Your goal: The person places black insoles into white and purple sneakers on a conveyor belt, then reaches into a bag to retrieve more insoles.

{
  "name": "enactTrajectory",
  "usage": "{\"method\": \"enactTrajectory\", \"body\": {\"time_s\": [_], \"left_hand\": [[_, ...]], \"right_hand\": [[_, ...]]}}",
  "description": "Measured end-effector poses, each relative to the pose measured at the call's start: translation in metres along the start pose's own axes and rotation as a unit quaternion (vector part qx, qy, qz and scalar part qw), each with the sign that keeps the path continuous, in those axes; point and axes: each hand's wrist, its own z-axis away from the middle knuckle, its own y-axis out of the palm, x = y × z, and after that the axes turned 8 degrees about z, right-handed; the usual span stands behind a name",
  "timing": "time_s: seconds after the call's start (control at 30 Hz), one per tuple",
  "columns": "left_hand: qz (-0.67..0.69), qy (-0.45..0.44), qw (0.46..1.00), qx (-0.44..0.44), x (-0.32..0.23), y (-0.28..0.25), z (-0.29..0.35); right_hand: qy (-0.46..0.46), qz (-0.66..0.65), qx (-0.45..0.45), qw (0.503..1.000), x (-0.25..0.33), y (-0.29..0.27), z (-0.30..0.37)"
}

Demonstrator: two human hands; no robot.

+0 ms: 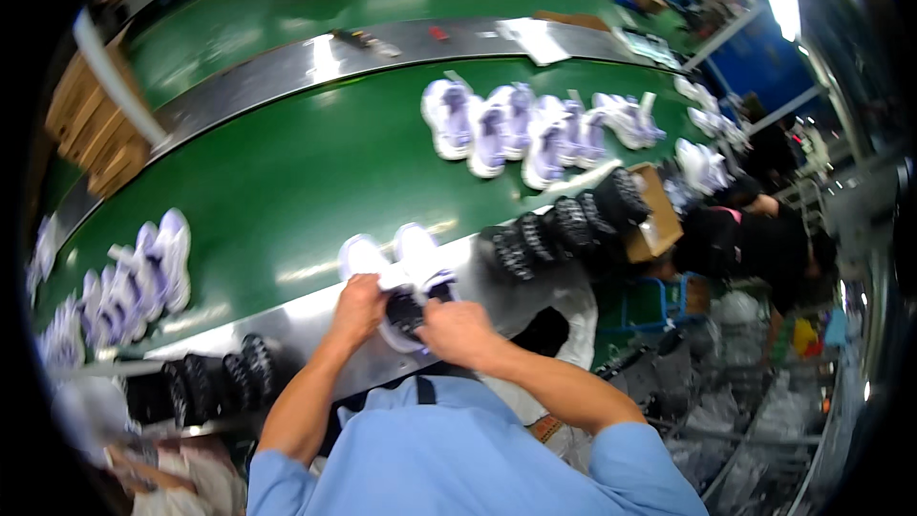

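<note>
Two white-and-lavender sneakers, a left one and a right one, lie side by side in front of me, toes pointing away. A black patterned piece, seemingly an insole, shows at the opening of the left sneaker, between my hands. My left hand is closed at the left side of that sneaker, fingers curled over its upper. My right hand is closed at the insole's right edge, close to the heel of the right sneaker. Its fingertips are partly hidden and slightly blurred.
Rows of similar sneakers stand on the green belt at far right, others at left. Black patterned pieces are stacked on the metal ledge at both sides. A cardboard box and another person are at right.
</note>
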Motion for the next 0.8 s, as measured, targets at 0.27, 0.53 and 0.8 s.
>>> {"method": "enactTrajectory", "body": {"time_s": [0.27, 0.53, 0.8], "left_hand": [[0.095, -0.151, 0.983, 0.032, 0.007, -0.017, -0.005], [0.165, -0.142, 0.976, 0.026, -0.008, -0.025, -0.002], [0.047, -0.299, 0.953, -0.025, -0.017, 0.008, 0.066]], "right_hand": [[0.029, 0.075, -0.199, 0.977, 0.037, 0.107, -0.034], [-0.058, -0.015, -0.23, 0.971, 0.028, 0.136, -0.061], [0.13, -0.186, -0.198, 0.953, 0.036, 0.106, -0.033]]}}
